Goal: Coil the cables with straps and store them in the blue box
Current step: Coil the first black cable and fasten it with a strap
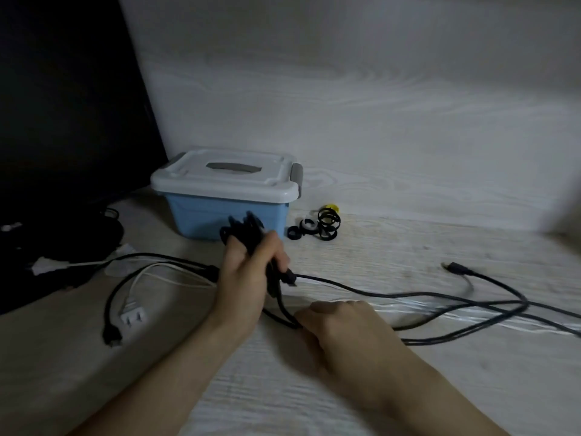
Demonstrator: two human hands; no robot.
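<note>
While the left hand point(248, 275) grips a bundle of black cable loops point(242, 229) with its fingers curled round them, the right hand point(333, 325) rests low on the table point(408, 190), its fingers curled down over the same black cable point(377, 291) where it leaves the bundle; whether they actually pinch it cannot be told from this angle. The loose length of that cable runs off toward the right edge of the table, crossing itself there, and a plug end point(456, 268) lies free on the surface. The blue box point(220, 196) stands toward the back left of the table, just behind the held bundle, with its white lid point(226, 174) on. Just to the right of the box lie several rolled straps point(317, 225), black ones with something yellow behind them. Near the left edge lie another black cable point(108, 303) and a white cable point(157, 272) with a white plug point(133, 317). A dark screen point(63, 105) stands at the back left corner.
</note>
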